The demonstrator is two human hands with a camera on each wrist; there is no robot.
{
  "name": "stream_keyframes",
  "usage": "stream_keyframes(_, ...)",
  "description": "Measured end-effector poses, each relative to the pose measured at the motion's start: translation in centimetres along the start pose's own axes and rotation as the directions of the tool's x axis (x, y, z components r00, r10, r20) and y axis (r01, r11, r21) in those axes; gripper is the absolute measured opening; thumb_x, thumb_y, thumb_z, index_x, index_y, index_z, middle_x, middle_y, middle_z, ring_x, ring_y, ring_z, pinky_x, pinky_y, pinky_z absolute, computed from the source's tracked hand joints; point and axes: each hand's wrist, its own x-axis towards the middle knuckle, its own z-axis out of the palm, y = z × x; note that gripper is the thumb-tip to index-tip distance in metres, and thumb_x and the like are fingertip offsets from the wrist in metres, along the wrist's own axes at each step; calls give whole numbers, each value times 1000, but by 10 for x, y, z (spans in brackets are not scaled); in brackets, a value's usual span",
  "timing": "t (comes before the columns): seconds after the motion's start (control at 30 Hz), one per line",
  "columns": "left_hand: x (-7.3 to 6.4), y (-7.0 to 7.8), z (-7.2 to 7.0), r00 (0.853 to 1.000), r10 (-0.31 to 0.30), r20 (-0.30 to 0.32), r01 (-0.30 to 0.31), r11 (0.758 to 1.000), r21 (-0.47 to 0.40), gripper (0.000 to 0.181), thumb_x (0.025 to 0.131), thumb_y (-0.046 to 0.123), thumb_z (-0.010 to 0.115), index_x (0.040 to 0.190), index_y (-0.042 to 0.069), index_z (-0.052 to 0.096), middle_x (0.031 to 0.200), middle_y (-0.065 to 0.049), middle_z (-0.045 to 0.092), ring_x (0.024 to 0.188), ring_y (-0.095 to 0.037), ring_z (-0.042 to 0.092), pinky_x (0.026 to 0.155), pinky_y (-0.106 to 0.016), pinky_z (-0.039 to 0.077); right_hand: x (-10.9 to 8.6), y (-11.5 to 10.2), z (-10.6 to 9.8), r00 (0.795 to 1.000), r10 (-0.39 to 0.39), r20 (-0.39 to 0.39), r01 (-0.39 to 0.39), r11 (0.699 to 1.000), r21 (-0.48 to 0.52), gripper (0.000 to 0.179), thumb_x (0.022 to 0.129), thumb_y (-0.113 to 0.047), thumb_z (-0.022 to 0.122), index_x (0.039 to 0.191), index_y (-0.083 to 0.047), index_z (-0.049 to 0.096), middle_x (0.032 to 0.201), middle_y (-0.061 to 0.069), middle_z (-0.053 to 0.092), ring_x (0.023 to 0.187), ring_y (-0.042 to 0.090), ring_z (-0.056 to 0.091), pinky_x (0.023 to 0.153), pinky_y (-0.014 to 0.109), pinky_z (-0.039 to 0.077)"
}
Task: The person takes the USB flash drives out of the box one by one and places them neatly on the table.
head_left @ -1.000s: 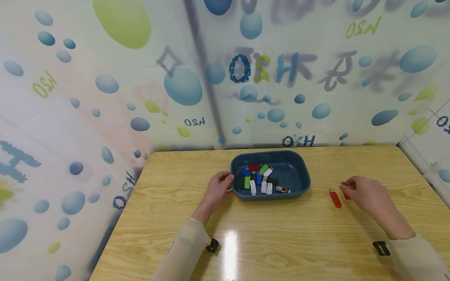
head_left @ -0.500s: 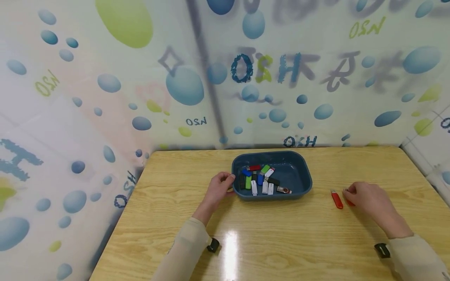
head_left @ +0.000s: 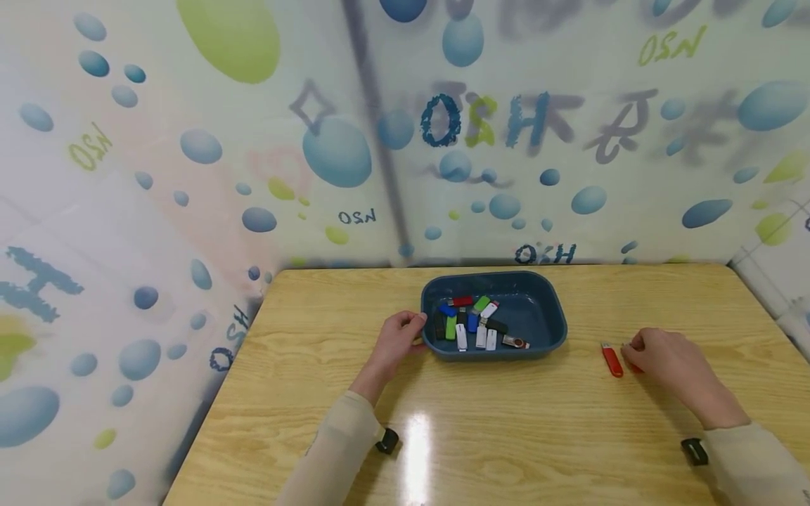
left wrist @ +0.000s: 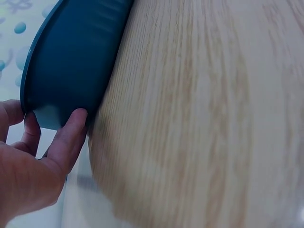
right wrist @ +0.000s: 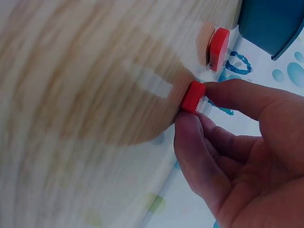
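Note:
A red USB stick [right wrist: 193,96] is pinched between the thumb and a finger of my right hand [head_left: 671,369], down at the tabletop; in the head view the fingers hide most of it. Just left of it, apart, another red USB stick [head_left: 612,360] lies on the wood. My left hand [head_left: 397,343] holds the left end of a dark blue plastic tray [head_left: 538,323], its fingers against the outer wall in the left wrist view. Inside the tray, mostly on the left side, lie several USB sticks, including a green one [head_left: 451,328] and a white one [head_left: 461,336].
The wooden table [head_left: 506,429] reaches back to a wall covering [head_left: 392,140] printed with blue and green drops. Black straps [head_left: 695,451] show at both wrists beside the light sleeves [head_left: 338,443].
My right hand has come slightly nearer to me with the red USB stick, setting it more level beside the other one. The left hand stays at the tray. The head view has shifted slightly.

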Motion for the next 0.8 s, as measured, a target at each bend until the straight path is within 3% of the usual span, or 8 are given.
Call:
stream_keyframes(0.43, 0, 3, 2, 1000, -18, 1, 18, 1000, -13, 35, 108, 24, 57, 113, -11, 61, 108, -15, 60, 96, -22, 63, 88, -45, 61, 0, -2, -5, 1000, 13, 15, -13, 1000, 1, 34, 99, -22, 58, 68, -11, 53, 61, -1, 45, 59, 19, 41, 56, 32, 28)
stream_keyframes(0.57, -1, 4, 1, 1000, -17, -5, 17, 1000, -2, 35, 108, 24, 57, 112, -10, 61, 108, -14, 60, 93, -20, 62, 87, -45, 62, -4, -10, -10, 997, 7, -72, -7, 1000, -11, 34, 99, -25, 58, 88, 6, 64, 72, 12, 59, 64, 27, 54, 53, 39, 44)
stream_keyframes(0.67, -1, 2, 1, 1000, -6, -6, 6, 1000, -6, 35, 108, 24, 57, 111, -11, 60, 108, -15, 60, 93, -20, 63, 87, -45, 62, -7, -21, -14, 989, -13, -144, 10, 1000, -23, 43, 100, -27, 62, 115, 13, 64, 97, 26, 67, 81, 38, 65, 59, 49, 53)
stream_keyframes(0.8, 0, 0, 1, 1000, 8, -11, -8, 1000, -13, 33, 107, 23, 58, 106, -10, 61, 103, -12, 57, 90, -18, 60, 84, -43, 63, -10, -41, -16, 975, -66, -212, 62, 998, -22, 41, 100, -27, 65, 119, 9, 66, 110, 29, 66, 88, 41, 65, 60, 49, 55)
